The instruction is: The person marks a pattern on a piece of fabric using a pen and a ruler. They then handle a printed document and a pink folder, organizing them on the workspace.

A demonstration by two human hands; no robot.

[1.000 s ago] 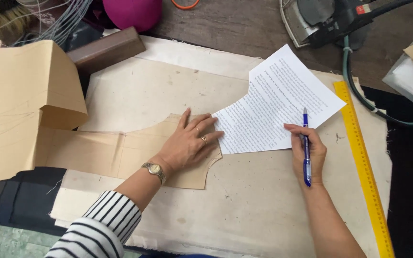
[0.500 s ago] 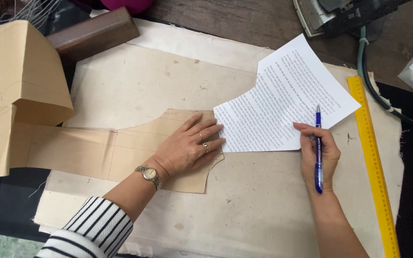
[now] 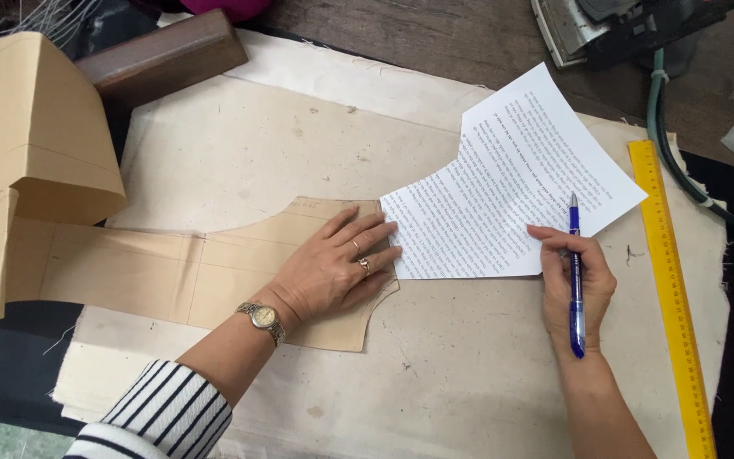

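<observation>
My left hand (image 3: 333, 268) lies flat, fingers spread, on a tan paper pattern piece (image 3: 155, 272), with its fingertips at the edge of a white printed sheet (image 3: 503, 187). A watch sits on that wrist and a ring on one finger. My right hand (image 3: 575, 285) holds a blue pen (image 3: 575, 280) lying along the hand, while its fingers press the sheet's lower right edge. Both papers rest on a cream cloth-covered table (image 3: 316, 144).
A yellow ruler (image 3: 671, 289) lies along the cloth's right edge. A folded tan paper (image 3: 27, 144) rises at the left beside a dark wooden block (image 3: 163, 58). An iron (image 3: 605, 25) and a green hose (image 3: 681, 170) sit at the top right.
My view has shifted slightly; both hands stay in place on the papers, with the left hand's fingers a little closer to the white sheet.
</observation>
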